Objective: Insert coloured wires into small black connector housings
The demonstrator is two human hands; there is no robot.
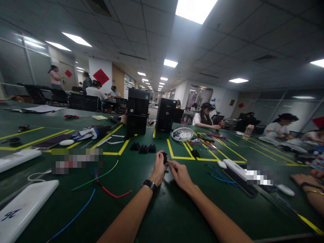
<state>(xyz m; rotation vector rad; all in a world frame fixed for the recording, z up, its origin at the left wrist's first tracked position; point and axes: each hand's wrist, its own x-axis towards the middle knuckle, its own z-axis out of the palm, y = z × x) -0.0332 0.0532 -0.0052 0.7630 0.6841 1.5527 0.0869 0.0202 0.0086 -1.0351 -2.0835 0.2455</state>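
Observation:
My left hand [158, 172], with a dark watch on the wrist, is closed around a small black part [165, 158] held upright above the table. Its exact kind is too small to tell. Close beside it, the fingers of my right hand [179, 173] are pinched together at the part's lower edge; whatever lies between them is hidden. Several similar black parts [143, 148] stand in a row just beyond my left hand. Another black part [195, 153] lies farther right, by the yellow tape.
Two black computer cases [138, 111] stand at the back. A white fan guard [182, 134] lies right of them, near loose wires [207, 140]. Red, green and blue wires [111, 194] spread to the left, white power banks [30, 209] beyond. Another person's arm [310, 189] rests at right.

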